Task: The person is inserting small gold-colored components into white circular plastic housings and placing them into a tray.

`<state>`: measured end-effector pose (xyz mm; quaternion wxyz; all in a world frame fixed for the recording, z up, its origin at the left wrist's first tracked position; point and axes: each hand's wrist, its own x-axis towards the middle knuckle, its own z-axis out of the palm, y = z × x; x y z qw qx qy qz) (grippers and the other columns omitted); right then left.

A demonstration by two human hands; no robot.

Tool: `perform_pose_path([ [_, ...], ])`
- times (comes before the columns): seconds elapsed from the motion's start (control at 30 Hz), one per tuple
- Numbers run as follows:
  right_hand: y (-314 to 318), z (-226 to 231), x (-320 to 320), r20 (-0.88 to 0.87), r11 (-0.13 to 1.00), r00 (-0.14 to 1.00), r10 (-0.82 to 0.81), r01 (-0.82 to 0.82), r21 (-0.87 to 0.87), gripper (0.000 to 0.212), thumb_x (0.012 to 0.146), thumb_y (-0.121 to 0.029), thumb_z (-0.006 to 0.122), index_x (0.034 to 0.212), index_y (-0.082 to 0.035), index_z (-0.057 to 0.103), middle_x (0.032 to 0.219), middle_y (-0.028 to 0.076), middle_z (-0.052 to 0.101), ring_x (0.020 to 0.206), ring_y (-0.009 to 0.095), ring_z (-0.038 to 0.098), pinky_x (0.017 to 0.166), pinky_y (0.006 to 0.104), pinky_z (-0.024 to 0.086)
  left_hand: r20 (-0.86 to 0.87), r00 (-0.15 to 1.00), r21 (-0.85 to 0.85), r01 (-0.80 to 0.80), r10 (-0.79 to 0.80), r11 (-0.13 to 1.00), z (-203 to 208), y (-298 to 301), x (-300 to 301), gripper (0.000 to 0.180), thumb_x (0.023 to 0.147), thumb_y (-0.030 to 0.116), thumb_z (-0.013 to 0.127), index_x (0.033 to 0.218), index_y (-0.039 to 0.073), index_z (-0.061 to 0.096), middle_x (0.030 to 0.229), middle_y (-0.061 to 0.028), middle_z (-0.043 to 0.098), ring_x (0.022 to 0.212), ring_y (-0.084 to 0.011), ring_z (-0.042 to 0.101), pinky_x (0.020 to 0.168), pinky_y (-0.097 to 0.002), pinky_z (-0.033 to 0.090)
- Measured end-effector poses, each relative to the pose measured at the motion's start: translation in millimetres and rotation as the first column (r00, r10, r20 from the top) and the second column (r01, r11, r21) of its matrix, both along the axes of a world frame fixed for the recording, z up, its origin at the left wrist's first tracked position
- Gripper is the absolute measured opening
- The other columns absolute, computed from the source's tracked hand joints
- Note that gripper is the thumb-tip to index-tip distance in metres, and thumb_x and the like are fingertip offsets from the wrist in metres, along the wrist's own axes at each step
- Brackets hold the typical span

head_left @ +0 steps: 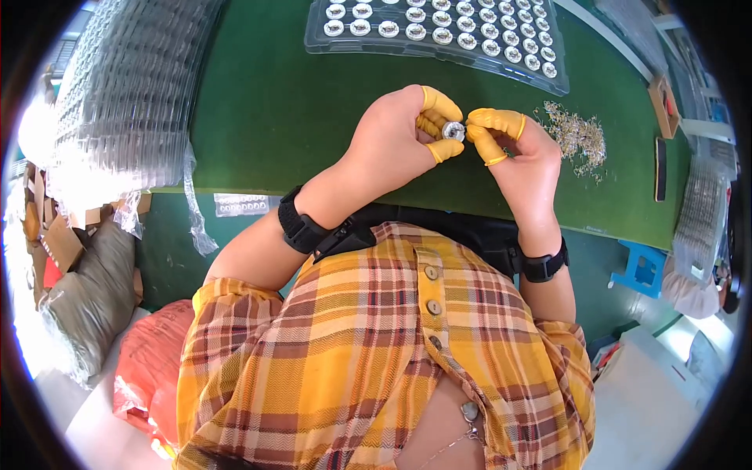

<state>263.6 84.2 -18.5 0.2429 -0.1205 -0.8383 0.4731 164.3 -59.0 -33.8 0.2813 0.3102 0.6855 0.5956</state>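
Yellow finger cots cover the fingertips of both my hands, which meet above the green table. Between its thumb and fingers, my left hand (398,141) grips a small round white part (453,132) with a dark, metallic-looking centre. My right hand (520,153) is pinched at the right side of that part; whatever lies between its fingertips is too small to name. A loose pile of tiny metal pieces (580,137) is spread on the table just right of my right hand. Beyond both hands, a clear plastic tray (439,53) holds rows of similar round white parts.
Tall stacks of clear plastic trays (129,94) stand at the left of the green table (266,117). A dark flat strip (660,169) and a small wooden box (664,106) lie at its right edge. Below are a blue stool (638,269) and a red bag (157,368).
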Motion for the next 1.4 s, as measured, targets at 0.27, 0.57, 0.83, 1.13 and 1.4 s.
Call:
perform_pose_path([
  [0.27,0,6,0,-0.014,0.997,1.0,-0.015,0.016,0.078,0.015,0.076,0.0,0.073,0.09,-0.004,0.07,0.085,0.008,0.068,0.07,0.013,0.065,0.063,0.0238,0.053,0.002,1.0,-0.014,-0.011,0.011,1.0,9,3,-1,0.033,0.074,-0.007,0.072,0.101,-0.001,0.056,0.091,-0.0047,0.062,0.08,-0.0097,0.062,0.07,-0.0225,0.054],
  [0.57,-2,7,1,-0.019,0.996,1.0,-0.017,0.019,0.082,0.015,0.075,0.001,0.073,0.089,-0.004,0.069,0.084,0.007,0.068,0.07,0.013,0.065,0.062,0.0238,0.053,-0.012,1.0,-0.012,-0.007,0.007,1.0,6,3,-2,0.031,0.073,-0.006,0.073,0.098,-0.001,0.056,0.089,-0.0041,0.062,0.078,-0.0088,0.062,0.068,-0.0221,0.053],
  [0.83,1,6,3,-0.041,0.993,0.999,-0.005,0.01,0.117,0.015,0.075,0.001,0.073,0.089,-0.004,0.069,0.084,0.008,0.068,0.07,0.015,0.065,0.061,0.0245,0.053,-0.028,1.0,-0.033,0.004,-0.004,0.999,8,6,0,0.03,0.074,-0.005,0.073,0.098,0.0,0.056,0.089,-0.0036,0.062,0.077,-0.0088,0.062,0.066,-0.0218,0.053],
  [1.13,2,10,4,-0.095,0.919,0.995,0.032,0.008,0.395,0.017,0.07,0.003,0.073,0.084,-0.006,0.067,0.079,0.009,0.065,0.066,0.022,0.063,0.056,0.0283,0.051,-0.033,0.999,0.016,-0.021,0.021,1.0,9,9,5,0.028,0.074,-0.004,0.073,0.097,0.0,0.057,0.087,-0.0026,0.061,0.075,-0.0073,0.06,0.065,-0.0206,0.052],
  [1.4,0,6,8,-0.08,0.963,0.997,-0.018,0.039,0.267,0.018,0.07,0.002,0.073,0.085,-0.005,0.067,0.081,0.009,0.066,0.067,0.024,0.063,0.056,0.0304,0.051,-0.054,0.998,0.01,-0.02,0.021,1.0,8,10,7,0.028,0.074,-0.003,0.074,0.095,0.001,0.057,0.087,-0.0026,0.061,0.075,-0.0073,0.06,0.065,-0.0205,0.052],
])
